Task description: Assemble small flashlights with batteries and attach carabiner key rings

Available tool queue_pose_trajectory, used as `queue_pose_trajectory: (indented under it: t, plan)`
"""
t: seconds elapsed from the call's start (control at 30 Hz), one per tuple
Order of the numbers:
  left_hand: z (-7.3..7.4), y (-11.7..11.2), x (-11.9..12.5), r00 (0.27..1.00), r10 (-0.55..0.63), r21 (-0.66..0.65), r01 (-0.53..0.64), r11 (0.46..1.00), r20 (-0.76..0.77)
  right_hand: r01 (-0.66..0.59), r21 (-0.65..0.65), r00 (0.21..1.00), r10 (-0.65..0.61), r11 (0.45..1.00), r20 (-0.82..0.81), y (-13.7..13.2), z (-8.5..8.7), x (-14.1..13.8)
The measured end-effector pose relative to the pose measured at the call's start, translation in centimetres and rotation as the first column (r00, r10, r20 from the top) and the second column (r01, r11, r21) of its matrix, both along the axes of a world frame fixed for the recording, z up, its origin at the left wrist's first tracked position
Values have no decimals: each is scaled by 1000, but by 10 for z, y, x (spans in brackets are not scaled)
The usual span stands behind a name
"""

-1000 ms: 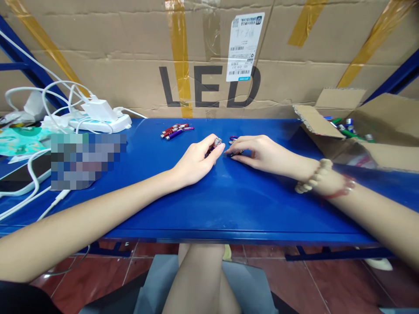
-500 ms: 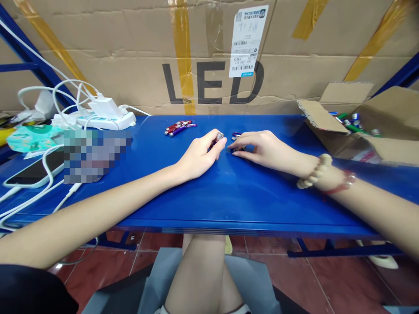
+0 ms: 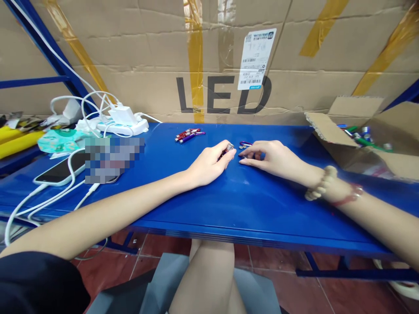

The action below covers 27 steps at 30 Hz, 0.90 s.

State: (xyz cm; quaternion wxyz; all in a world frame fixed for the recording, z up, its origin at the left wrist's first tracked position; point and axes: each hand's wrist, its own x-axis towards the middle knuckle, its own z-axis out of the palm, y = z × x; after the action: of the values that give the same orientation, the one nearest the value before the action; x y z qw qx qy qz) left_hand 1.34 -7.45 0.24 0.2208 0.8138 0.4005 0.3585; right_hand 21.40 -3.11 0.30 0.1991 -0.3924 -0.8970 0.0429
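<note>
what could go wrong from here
The small silver piece near the right hand's grip could get knocked aside. The metal-ended cylinder might slip from the left hand's grip. The left forearm could snag the white cable beside it.

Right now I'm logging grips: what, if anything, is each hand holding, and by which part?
The left hand holds a small silver-ended cylinder around its body, silver end showing between thumb and forefinger. Whether the right hand holds anything cannot be told.
</note>
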Motion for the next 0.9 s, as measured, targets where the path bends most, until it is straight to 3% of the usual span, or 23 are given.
queue_pose_trajectory:
  t: [0.17,0.7,0.8,0.9]
  plan:
    - [3,-2,-1,999,-20,10,19,1000,30,116,0,993,-116,993,10,-2,1,-1]
    - [4,-5,1,996,63,20,-61,998,-69,64,-52,998,-65,997,-25,-15,10,-11]
    - [2,-5,2,991,65,64,-57,996,-121,70,-75,990,-78,995,-118,-19,14,-15]
    - [1,-4,2,988,53,79,-42,996,-145,19,-181,947,-75,983,-311,-23,16,-20]
